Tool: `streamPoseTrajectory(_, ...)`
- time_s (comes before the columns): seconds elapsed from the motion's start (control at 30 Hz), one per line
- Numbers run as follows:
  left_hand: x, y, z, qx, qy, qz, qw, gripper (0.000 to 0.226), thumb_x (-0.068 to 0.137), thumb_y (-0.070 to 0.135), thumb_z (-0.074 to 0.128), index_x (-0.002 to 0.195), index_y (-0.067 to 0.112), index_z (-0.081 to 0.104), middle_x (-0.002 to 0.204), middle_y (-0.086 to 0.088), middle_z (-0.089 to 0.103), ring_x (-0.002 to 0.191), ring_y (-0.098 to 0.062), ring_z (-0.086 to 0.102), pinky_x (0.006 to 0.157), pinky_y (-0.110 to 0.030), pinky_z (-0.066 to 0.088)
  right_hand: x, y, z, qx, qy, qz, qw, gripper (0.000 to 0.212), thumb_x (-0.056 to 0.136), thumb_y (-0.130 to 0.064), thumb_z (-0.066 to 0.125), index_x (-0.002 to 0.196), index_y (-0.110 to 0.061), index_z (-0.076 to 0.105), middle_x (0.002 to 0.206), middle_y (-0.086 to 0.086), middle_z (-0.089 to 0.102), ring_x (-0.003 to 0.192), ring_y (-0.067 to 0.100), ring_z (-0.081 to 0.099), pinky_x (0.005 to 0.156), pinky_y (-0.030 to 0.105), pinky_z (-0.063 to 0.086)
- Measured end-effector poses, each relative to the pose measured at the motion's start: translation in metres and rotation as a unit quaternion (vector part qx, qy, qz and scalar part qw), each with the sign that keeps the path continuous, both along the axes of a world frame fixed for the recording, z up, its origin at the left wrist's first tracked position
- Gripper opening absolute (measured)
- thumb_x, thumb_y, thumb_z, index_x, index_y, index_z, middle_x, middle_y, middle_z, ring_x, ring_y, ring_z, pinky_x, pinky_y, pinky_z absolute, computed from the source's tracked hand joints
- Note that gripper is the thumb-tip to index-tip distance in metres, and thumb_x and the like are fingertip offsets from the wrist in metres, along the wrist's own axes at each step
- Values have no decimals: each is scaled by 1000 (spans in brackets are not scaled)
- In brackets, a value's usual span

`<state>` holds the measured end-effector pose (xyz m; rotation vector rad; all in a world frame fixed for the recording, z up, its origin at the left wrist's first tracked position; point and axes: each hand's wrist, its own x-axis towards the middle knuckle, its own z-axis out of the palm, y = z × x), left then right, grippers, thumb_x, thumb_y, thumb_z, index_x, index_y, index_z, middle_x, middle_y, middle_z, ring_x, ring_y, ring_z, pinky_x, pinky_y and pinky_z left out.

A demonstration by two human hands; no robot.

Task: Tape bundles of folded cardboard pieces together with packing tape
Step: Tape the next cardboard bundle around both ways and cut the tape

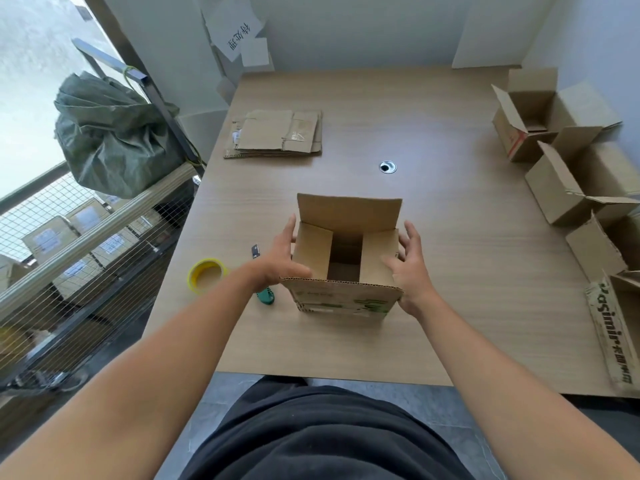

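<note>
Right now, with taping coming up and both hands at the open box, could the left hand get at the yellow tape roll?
Probably yes. The tape roll lies on the table just left of the left hand; only a low green-handled tool lies between. The hand must first leave the box.

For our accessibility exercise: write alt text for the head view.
A left hand and right hand steady an open cardboard box on a wooden table. A yellow tape roll lies left of it, flattened cardboard behind, open boxes at right.
</note>
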<state>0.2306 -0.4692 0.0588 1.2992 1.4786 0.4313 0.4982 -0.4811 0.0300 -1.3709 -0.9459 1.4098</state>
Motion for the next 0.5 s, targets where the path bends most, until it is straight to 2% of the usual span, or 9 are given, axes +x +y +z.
streamPoseTrajectory(0.07, 1, 1, -3, 23, -30, 15, 999, 119, 63, 9, 71, 150, 58, 8, 150, 0, 25, 131, -34, 48, 95, -51, 56, 0, -1, -3, 7, 4, 26, 1000, 79, 103, 6, 48, 157, -45, 21, 160, -6, 33, 143, 15, 40, 114, 49, 44)
streamPoseTrajectory(0.13, 1, 5, -5, 18, -70, 27, 997, 112, 64, 3, 68, 144, 62, 15, 154, 8, 19, 126, -37, 53, 84, -48, 60, 1, 0, -2, 5, 26, 37, 999, 79, 103, 6, 48, 156, -48, 23, 151, -12, 45, 137, 14, 49, 109, 46, 49)
streamPoseTrajectory(0.23, 0, 13, -9, -1, -129, 51, 990, 100, 72, -14, 61, 134, 58, 30, 156, 10, 22, 106, -40, 62, 63, -42, 59, 3, 5, -2, -21, 70, 34, 997, 66, 100, 10, 46, 144, -40, 43, 108, -24, 70, 99, 10, 68, 82, 41, 60)
streamPoseTrajectory(0.3, -2, 16, -8, -2, -146, 62, 987, 98, 72, -18, 56, 130, 57, 35, 149, 2, 31, 97, -38, 63, 60, -42, 59, 4, 6, -2, -37, 102, 34, 994, 53, 99, 9, 43, 129, -33, 53, 102, -17, 73, 89, 14, 69, 70, 37, 58)
streamPoseTrajectory(0.4, -6, 15, -7, 4, -142, 32, 989, 90, 72, -13, 56, 129, 56, 42, 137, -4, 39, 104, -38, 57, 66, -42, 60, 7, 3, -5, -45, 122, 38, 991, 38, 94, -5, 38, 114, -28, 60, 113, -10, 68, 99, 9, 65, 72, 31, 49)
streamPoseTrajectory(0.43, -7, 13, -7, -3, -149, 24, 988, 78, 73, -4, 59, 126, 52, 50, 138, -4, 43, 108, -36, 56, 71, -42, 59, 8, 1, -5, -48, 113, 38, 992, 33, 94, -12, 39, 112, -29, 61, 113, -9, 66, 101, 6, 63, 74, 31, 47)
streamPoseTrajectory(0.5, -10, 7, -7, -34, -164, 16, 986, 46, 79, 26, 65, 122, 42, 62, 139, 4, 50, 122, -30, 54, 87, -41, 51, 9, 0, -6, -33, 70, 48, 996, 23, 94, -28, 44, 111, -30, 59, 110, -11, 63, 101, 5, 59, 78, 32, 48)
